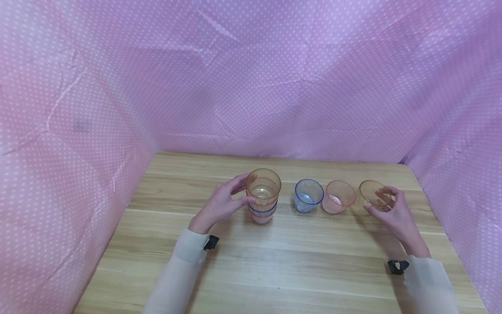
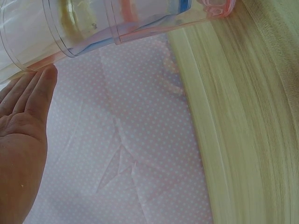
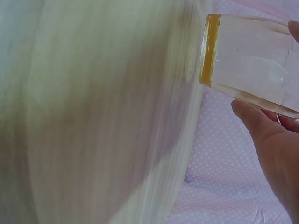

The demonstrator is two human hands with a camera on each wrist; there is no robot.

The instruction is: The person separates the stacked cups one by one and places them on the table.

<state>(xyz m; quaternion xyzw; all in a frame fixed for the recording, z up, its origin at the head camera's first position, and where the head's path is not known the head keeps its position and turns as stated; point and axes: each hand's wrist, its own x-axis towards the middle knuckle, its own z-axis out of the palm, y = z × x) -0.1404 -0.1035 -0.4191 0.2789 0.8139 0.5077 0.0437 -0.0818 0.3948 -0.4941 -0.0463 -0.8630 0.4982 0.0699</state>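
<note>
A stack of clear tinted cups (image 1: 262,214) stands on the table left of the other cups, amber on top with blue and pink rims below. My left hand (image 1: 221,201) holds the top amber cup (image 1: 263,192) from the left, thumb in front and fingers behind. In the left wrist view, the fingers (image 2: 39,91) lie against the stack's side. On the far right, my right hand (image 1: 398,218) grips a single amber cup (image 1: 370,199) between thumb and fingers. Its thick amber base (image 3: 210,51) hangs close over the table in the right wrist view.
Between the hands, a blue cup (image 1: 308,197) and a pink cup (image 1: 338,199) stand upright side by side on the wooden table (image 1: 282,266). Pink dotted cloth (image 1: 251,87) hangs behind the table and along both sides.
</note>
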